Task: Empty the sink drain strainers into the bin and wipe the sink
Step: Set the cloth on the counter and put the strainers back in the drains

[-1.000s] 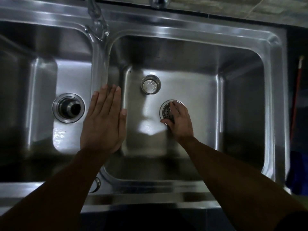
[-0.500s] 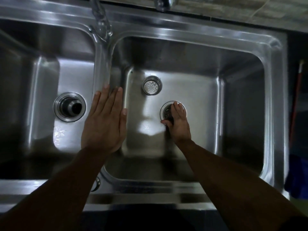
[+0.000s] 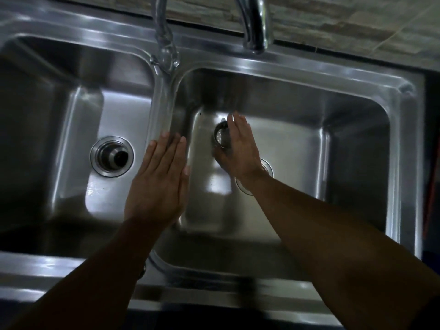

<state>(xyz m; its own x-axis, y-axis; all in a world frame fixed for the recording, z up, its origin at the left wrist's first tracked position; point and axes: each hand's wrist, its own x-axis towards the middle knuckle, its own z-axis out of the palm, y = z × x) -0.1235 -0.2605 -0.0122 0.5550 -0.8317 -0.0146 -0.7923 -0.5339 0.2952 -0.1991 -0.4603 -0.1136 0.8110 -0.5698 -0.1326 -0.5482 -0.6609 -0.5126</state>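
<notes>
1. Two drain openings belong to this double sink, one per basin; a loose strainer basket lies on the floor of the right basin, up toward the back-left corner, away from either drain.
2. Judging by its look, the basket is thin perforated steel: light and stiff, but likely wet and slippery. The raised rim seems the best place to pinch it, kept level so nothing spills on the way to the bin.
3. Over it, the right hand reaches with fingers extended along the basket's right side and the thumb low on the near side. Whether it has actually closed on the basket I cannot tell; the palm hides the contact.
4. Just behind the right wrist, the right basin's drain shows only as part of its ring; whether a strainer sits in it is hidden.
5. Flat and spread, grasping nothing, the left hand rests on the divider between the basins.
6. In the left basin, the drain stands open with no basket visible in it.
7. Above, a faucet spout curves over the rear rim. No bin or cloth is in view.
</notes>
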